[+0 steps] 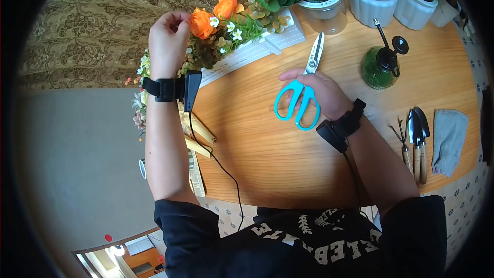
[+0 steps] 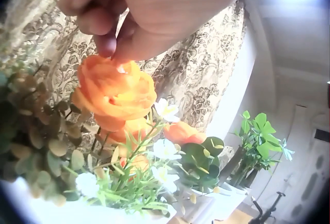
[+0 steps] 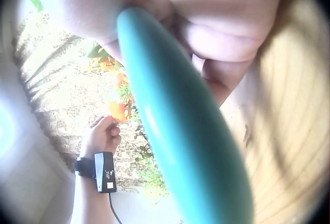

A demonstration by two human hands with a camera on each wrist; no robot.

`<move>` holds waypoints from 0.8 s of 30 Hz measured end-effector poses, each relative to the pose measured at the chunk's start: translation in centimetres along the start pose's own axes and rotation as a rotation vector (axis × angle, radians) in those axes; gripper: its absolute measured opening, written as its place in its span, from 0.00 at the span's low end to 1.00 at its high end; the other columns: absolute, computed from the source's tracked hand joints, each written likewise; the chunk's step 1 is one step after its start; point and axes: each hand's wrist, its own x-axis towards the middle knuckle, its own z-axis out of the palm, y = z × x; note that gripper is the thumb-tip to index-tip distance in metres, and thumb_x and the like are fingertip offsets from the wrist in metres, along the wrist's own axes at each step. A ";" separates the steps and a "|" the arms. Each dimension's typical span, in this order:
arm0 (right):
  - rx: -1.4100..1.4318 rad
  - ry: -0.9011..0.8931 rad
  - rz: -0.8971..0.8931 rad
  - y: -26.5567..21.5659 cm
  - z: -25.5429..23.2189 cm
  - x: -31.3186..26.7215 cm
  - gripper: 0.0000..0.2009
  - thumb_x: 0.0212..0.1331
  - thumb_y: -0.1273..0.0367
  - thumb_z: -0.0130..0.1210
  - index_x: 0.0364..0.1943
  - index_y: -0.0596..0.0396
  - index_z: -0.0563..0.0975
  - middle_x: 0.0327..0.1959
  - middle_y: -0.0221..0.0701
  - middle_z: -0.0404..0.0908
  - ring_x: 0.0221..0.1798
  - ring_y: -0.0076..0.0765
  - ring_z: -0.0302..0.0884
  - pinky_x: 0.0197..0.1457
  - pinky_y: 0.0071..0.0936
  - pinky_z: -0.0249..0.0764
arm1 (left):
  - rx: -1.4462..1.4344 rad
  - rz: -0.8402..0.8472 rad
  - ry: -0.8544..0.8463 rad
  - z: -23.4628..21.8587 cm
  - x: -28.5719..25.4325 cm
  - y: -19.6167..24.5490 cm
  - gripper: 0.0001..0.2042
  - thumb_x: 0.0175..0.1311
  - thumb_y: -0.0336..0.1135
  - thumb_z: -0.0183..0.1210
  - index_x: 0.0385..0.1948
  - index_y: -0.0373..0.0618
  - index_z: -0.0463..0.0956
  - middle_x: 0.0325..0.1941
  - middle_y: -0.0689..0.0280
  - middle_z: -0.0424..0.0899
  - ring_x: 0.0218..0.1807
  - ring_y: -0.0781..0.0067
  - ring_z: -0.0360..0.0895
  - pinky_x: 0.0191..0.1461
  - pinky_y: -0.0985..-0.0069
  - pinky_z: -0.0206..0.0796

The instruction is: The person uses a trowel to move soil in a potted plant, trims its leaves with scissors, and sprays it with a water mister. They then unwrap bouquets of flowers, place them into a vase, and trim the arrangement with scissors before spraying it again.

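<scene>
My left hand [image 1: 170,41] is at the nearest orange flower [image 1: 203,23], thumb and fingertip together at its top petal edge. In the left wrist view this bloom [image 2: 116,90] hangs directly under the pinching fingertips. It grows among white blossoms [image 2: 166,154] and leafy stems in a white planter box [image 1: 247,54]. My right hand [image 1: 324,90] holds scissors [image 1: 314,59] with turquoise handles over the table, blades closed and pointing away from me. A turquoise handle [image 3: 180,121] fills the middle of the right wrist view and hides part of that hand.
White pots [image 1: 373,0] with plants line the table's far edge. A green spray bottle [image 1: 380,67] stands to the right. Small garden tools [image 1: 419,144] and a grey glove [image 1: 449,141] lie at the right edge. Folded yellowish paper [image 1: 198,134] lies at the left, beside a hanging cable [image 1: 226,172].
</scene>
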 end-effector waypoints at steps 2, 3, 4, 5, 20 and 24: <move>0.009 -0.009 0.005 0.1 -0.1 0.1 0.18 0.66 0.64 0.38 0.52 0.61 0.72 0.35 0.37 0.79 0.33 0.30 0.78 0.37 0.26 0.75 | 0.064 0.060 -0.005 -0.2 1.2 -0.1 0.09 0.60 0.31 0.57 0.35 0.35 0.80 0.29 0.64 0.84 0.30 0.81 0.78 0.36 0.81 0.69; 0.006 -0.021 0.011 0.1 -0.2 0.2 0.18 0.66 0.65 0.39 0.53 0.61 0.72 0.37 0.37 0.78 0.36 0.30 0.78 0.38 0.26 0.76 | 0.084 0.081 -0.055 0.0 1.9 0.3 0.09 0.60 0.32 0.58 0.36 0.35 0.80 0.29 0.64 0.84 0.31 0.80 0.78 0.37 0.81 0.69; 0.003 -0.031 0.016 0.0 -0.4 0.2 0.18 0.66 0.65 0.39 0.53 0.62 0.71 0.39 0.37 0.78 0.38 0.31 0.78 0.39 0.27 0.77 | 0.104 0.102 -0.107 0.0 2.7 0.8 0.10 0.60 0.33 0.58 0.36 0.35 0.80 0.30 0.63 0.84 0.32 0.79 0.79 0.38 0.80 0.70; -0.001 -0.023 0.015 0.0 -0.3 0.2 0.18 0.66 0.65 0.39 0.53 0.62 0.71 0.39 0.37 0.78 0.38 0.31 0.78 0.39 0.26 0.77 | 0.123 0.124 -0.160 -0.1 3.5 1.3 0.10 0.60 0.34 0.59 0.36 0.35 0.80 0.30 0.63 0.85 0.33 0.79 0.80 0.39 0.79 0.70; -0.006 0.003 0.019 -0.7 0.4 -0.4 0.17 0.68 0.66 0.38 0.53 0.62 0.71 0.36 0.39 0.79 0.37 0.31 0.78 0.40 0.26 0.76 | -0.056 0.342 -0.416 3.9 6.5 4.2 0.19 0.59 0.35 0.62 0.50 0.35 0.73 0.42 0.58 0.83 0.40 0.71 0.82 0.44 0.75 0.74; -0.004 0.004 0.020 -0.6 0.5 -0.3 0.17 0.68 0.66 0.38 0.53 0.62 0.71 0.36 0.39 0.79 0.37 0.31 0.78 0.40 0.26 0.76 | -0.023 0.319 -0.576 4.1 5.3 6.5 0.20 0.64 0.34 0.59 0.55 0.36 0.70 0.53 0.60 0.79 0.50 0.73 0.77 0.55 0.75 0.69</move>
